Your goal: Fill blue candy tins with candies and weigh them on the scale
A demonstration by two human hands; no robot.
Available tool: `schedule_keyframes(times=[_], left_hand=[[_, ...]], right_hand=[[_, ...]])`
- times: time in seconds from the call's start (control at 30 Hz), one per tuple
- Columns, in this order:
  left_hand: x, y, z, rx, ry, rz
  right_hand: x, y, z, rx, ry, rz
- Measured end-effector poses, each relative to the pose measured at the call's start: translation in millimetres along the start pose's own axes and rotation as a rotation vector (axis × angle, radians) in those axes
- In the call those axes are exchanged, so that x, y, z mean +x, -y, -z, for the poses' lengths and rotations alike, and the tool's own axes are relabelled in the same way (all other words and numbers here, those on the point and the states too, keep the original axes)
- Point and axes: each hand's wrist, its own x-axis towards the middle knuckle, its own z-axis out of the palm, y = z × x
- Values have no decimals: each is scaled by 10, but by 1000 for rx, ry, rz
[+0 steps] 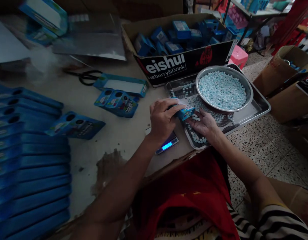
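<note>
My left hand (163, 116) is wrapped around a small blue box (185, 112), tilted with its lower end towards my right hand. Palm up, my right hand (205, 124) cups a few pale blue candies (195, 117) just below that end. Both hands are over the near left part of a metal tray (253, 108), where loose candies are scattered. A round steel bowl (249, 96) full of the same candies stands on the tray. Below my left hand lies a small digital scale (170, 145) with a lit blue display, partly hidden by the hand.
Behind the tray, a black carton (166, 68) holds several small blue boxes. Blue printed boxes (119, 101) lie left of my hands, near black-handled scissors (89, 77). A long stack of blue cartons (44, 166) fills the table's left side. Brown cartons (281, 73) stand at the right.
</note>
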Motion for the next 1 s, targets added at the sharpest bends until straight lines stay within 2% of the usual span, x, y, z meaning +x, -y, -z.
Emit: schedule_keyframes(times=[0.1,0.2,0.27,0.33,0.43,0.53,0.63,0.73,0.87,0.93,1.0], left_hand=[[-34,-7,96,-44,-20,-13],[-3,-26,155,-21,47,-70],[22,-36,144,-13,63,-99],[27,-38,99,-41,34,-69],[-23,-24,18,-147,-31,102],[-142,17,8,-347,-108,347],[-326,64,142,-556,-216,633],[-566,68,395,-662,-274,865],[-867,18,620,-661,-287,1003],[-964,4,612,-667,-254,1020],[-1027,5,567,-673,-232,1006]], right_hand=[[-89,-1,-116,-29,-83,-36],[-134,-12,-200,-37,-79,-25],[-157,-14,-232,-25,-87,-18],[-186,-5,-248,-1,-109,9],[-239,36,-239,4,-139,-11],[-279,111,-194,-89,-77,-102],[-292,208,-133,-250,42,-86],[-276,305,-82,-449,108,-60],[-214,383,-55,-747,65,-36],[-181,398,-69,-799,0,-42],[-158,407,-97,-758,-30,-110]])
